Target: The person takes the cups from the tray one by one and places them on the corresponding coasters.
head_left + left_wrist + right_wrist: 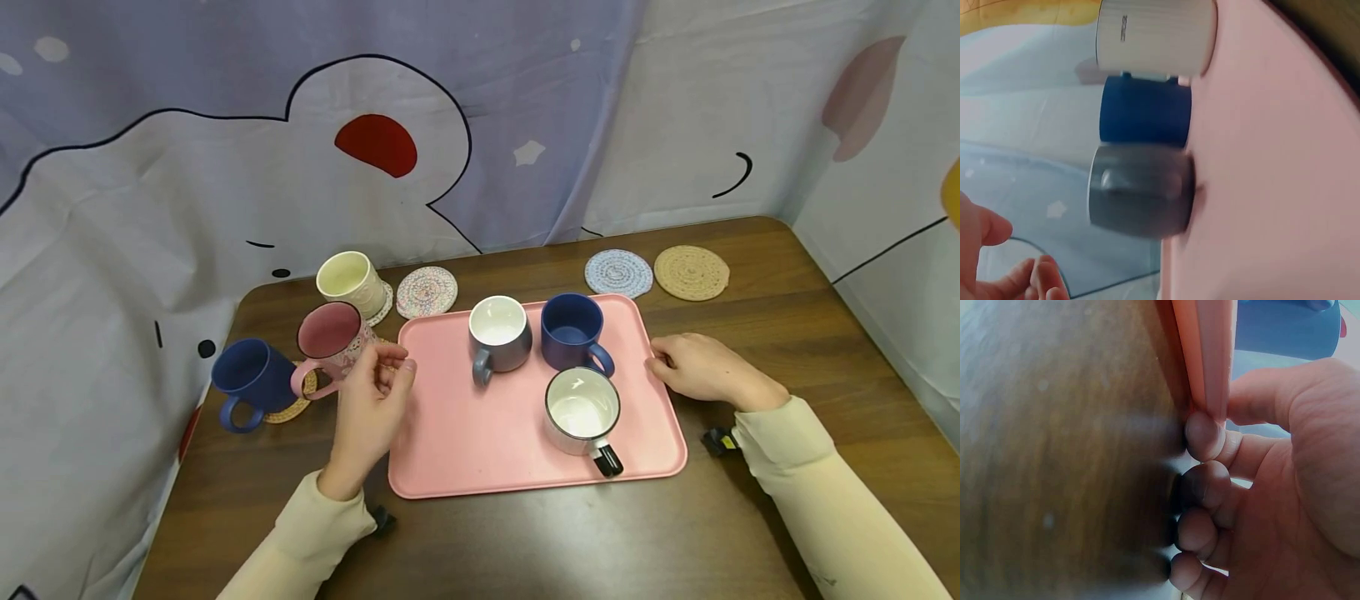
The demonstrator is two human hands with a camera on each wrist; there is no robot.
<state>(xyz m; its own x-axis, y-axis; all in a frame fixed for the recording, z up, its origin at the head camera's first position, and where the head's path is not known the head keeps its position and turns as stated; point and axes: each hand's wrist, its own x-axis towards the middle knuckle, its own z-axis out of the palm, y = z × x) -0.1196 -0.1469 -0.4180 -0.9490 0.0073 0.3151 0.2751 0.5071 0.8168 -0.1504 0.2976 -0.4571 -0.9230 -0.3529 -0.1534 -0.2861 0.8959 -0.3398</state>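
A pink tray carries a grey mug with a white inside, a blue mug and a white mug with a black rim and handle. My right hand pinches the tray's right edge; in the right wrist view the thumb is on one side of the rim and a fingertip on the other. Over the tray's left edge hovers my left hand, fingers loosely bent, with nothing between thumb and fingers. It partly covers a pink patterned mug beside it.
Left of the pink mug stands another blue mug, by a tan coaster. A cream mug sits on a coaster at the back. Behind the tray lie a speckled coaster, a light blue coaster and a yellow coaster.
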